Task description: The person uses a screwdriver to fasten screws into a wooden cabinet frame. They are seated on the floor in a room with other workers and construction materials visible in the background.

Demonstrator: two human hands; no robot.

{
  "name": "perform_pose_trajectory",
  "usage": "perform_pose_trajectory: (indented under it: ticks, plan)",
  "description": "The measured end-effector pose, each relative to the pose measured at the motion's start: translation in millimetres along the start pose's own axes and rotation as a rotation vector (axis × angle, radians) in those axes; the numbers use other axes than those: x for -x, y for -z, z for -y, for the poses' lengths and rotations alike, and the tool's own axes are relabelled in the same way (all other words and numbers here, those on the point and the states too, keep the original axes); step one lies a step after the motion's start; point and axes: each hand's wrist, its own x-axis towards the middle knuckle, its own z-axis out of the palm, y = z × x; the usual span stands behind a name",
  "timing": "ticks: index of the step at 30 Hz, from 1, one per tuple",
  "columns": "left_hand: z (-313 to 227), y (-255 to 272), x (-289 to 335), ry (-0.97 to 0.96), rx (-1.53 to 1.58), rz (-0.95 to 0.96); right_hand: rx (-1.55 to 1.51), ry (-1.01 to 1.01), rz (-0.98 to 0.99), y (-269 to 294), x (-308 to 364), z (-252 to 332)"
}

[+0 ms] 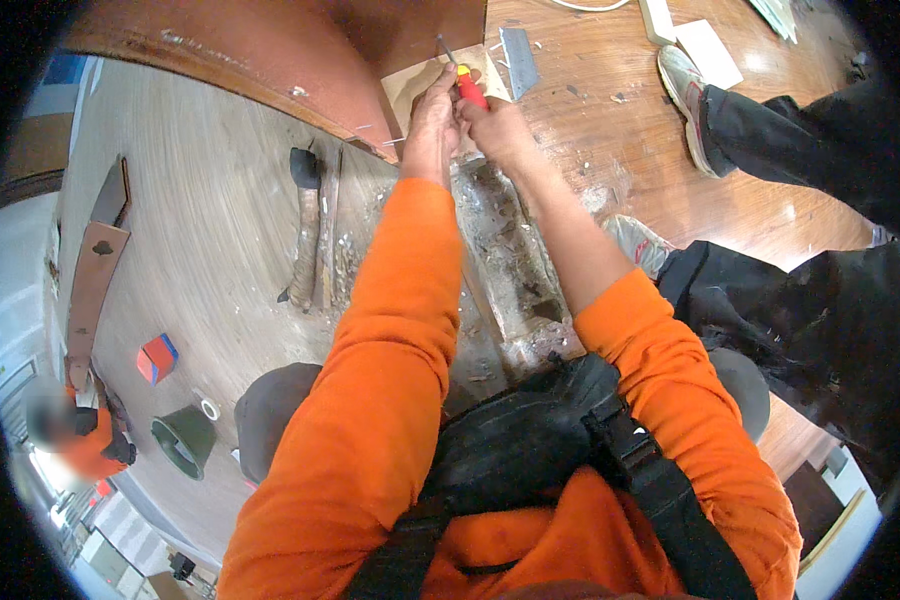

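A screwdriver (471, 92) with a red and yellow handle points up and slightly left, its metal shaft against the reddish-brown wooden panel (410, 35). Closed around the red end of the handle is my right hand (494, 124). My left hand (432, 125) is closed beside it, thumb along the yellow part near the shaft; its other fingers are partly hidden. Behind both hands lies a pale board (404, 95) at the panel's foot. Beneath my wrists runs a broken-out, debris-filled trough (505, 235) in the floor.
A mallet-like tool with a black head (306, 168) lies left of the trough. Farther left are a dark green bucket (183, 440), a red and blue box (157, 358) and a brown strip (98, 275). Another person's shoe (682, 100) and dark-trousered legs stand close on the right.
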Motion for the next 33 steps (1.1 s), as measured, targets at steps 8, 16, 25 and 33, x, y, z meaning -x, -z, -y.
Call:
perform_pose_trajectory:
  ticks: [8, 16, 25, 33]
  plan:
    - [-19, -6, 4, 0.204, -0.269, -0.148, -0.827, -0.315, 0.267, 2, 27, 19]
    - [-4, -16, 5, 0.037, -0.213, -0.149, -0.712, -0.336, 0.15, -2, 29, 23]
    - [-24, -25, 1, 0.188, -0.339, -0.023, -1.192, -0.319, 0.622, 20, 12, 18]
    - [-17, -22, 13, -0.003, -0.308, -0.11, 0.585, 0.14, -0.364, -15, 14, 30]
